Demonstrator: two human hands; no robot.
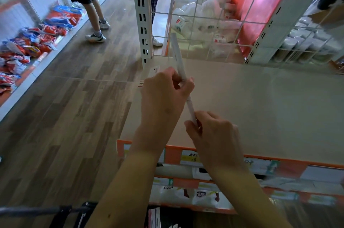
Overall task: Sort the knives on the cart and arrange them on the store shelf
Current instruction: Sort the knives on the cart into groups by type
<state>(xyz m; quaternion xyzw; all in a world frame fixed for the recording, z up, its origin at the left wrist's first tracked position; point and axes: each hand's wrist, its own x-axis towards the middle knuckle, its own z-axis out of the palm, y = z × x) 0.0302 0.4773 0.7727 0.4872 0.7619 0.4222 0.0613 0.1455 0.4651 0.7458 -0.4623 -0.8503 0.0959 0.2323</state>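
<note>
A long, flat white knife package (178, 54) is seen edge-on, held upright and tilted over the left part of the beige store shelf (260, 101). My left hand (163, 97) grips it around the middle, and my right hand (212, 133) pinches its lower end. The package's top reaches up in front of the wire grid back panel (232, 14). The black frame of the cart (61, 209) shows at the bottom left; its contents are mostly hidden by my arms.
A white slotted upright (142, 19) stands at the shelf's left rear corner. Lower shelves with orange price strips (214, 157) hold packaged goods. Red and blue snack bags (37, 36) lie on a low shelf at left. Two people stand in the aisle (93, 14).
</note>
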